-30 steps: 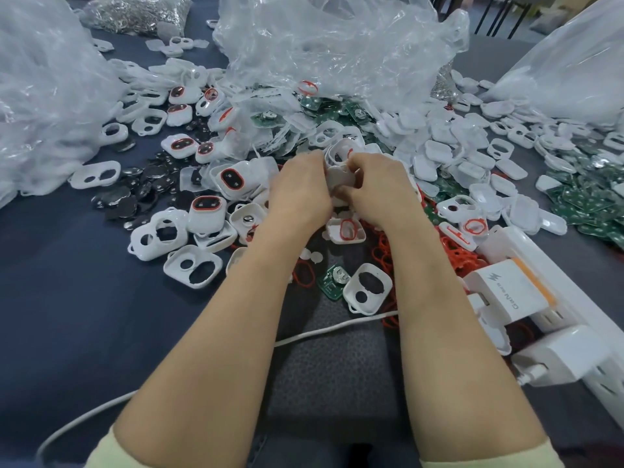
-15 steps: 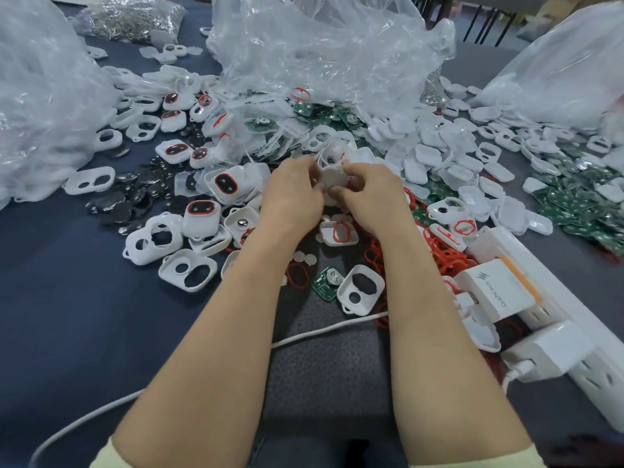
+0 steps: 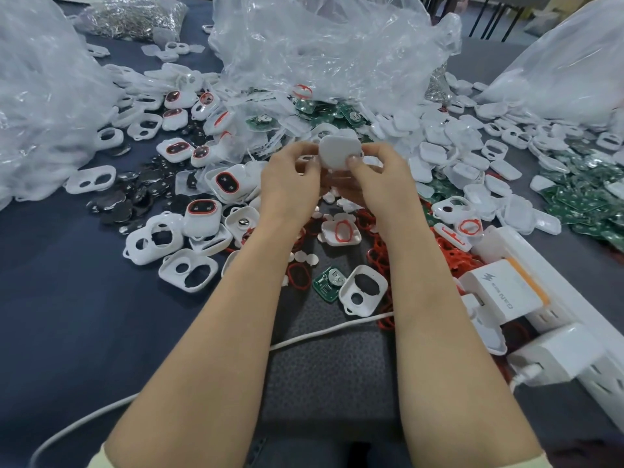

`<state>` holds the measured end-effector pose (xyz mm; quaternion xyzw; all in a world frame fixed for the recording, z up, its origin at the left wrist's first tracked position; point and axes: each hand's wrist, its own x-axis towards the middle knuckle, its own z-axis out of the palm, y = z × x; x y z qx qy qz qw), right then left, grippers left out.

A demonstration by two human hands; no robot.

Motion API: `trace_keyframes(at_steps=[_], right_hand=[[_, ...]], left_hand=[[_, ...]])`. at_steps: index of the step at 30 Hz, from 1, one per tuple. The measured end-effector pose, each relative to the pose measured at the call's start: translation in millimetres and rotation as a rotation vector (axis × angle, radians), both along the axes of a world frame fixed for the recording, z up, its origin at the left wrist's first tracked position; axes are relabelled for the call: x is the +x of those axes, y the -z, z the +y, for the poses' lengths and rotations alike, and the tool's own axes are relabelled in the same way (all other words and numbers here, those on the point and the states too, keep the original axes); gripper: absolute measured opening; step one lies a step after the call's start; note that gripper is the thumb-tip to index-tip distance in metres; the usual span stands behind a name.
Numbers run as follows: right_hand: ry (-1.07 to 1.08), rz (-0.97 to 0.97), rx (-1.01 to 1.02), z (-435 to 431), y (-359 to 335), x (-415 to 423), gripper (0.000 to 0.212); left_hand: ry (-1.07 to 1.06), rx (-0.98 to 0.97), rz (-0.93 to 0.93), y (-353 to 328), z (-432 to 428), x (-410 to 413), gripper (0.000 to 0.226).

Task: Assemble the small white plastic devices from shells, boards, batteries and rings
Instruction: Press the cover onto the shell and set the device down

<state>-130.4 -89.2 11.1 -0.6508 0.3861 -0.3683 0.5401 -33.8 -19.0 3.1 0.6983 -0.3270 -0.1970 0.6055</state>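
1. Hands: we are counting 2, and both are raised above the middle of the table. The left hand point(image 3: 290, 184) and right hand point(image 3: 378, 184) are each pinching 1 white device point(image 3: 337, 152) between thumb and curled fingers, its smooth shell facing us.
2. We are seeing 3 clear plastic bags: 1 at far left point(image 3: 40, 96), 1 behind the hands point(image 3: 320, 45), 1 at far right point(image 3: 567, 62).
3. Loose white shells, green boards, red rings point(image 3: 452, 255) and dark coin batteries point(image 3: 135, 194) are lying in heaps too dense for us to count.
4. Between the forearms we are counting 1 green board point(image 3: 329, 282) touching 1 front shell point(image 3: 363, 293) with 2 cut-outs, and 1 shell holding a red ring point(image 3: 341, 233) below the hands.
5. On the near right, 1 power strip point(image 3: 570, 298) is carrying 2 white chargers point(image 3: 503, 292) point(image 3: 557, 359); 1 white cable point(image 3: 320, 334) is running under both arms.
6. Bare table point(image 3: 67, 298) is lying open at the near left. The right side is crowding in, with the strip just beside the right forearm.
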Motion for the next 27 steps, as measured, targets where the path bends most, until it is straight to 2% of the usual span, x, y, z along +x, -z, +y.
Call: trace_keyframes(at_steps=[4, 6, 10, 16, 21, 27], right_hand=[[-0.029, 0.104, 0.06, 0.5, -1.7, -1.3, 0.037], [-0.05, 0.079, 0.094, 0.6, -1.1, -0.6, 0.032], [-0.066, 0.027, 0.062, -1.3, 1.6, -0.4, 0.016], [-0.048, 0.015, 0.024, -1.5, 2.3, 1.4, 0.015], [-0.041, -0.001, 0.031, -2.8, 0.5, -0.3, 0.009], [-0.098, -0.029, 0.098, -1.4, -1.4, 2.1, 0.018]], left_hand=[[0.075, -0.027, 0.107, -1.0, 0.2, -3.2, 0.03], [0.088, -0.052, 0.228, -2.9, -0.2, -4.7, 0.035], [0.05, -0.134, 0.464, -7.4, -1.8, -4.2, 0.026], [0.023, -0.085, 0.337, -5.7, -1.7, -3.3, 0.018], [0.085, -0.034, 0.237, -5.4, 2.1, -5.5, 0.001], [0.055, 0.008, 0.087, -3.8, 1.1, -3.0, 0.01]])
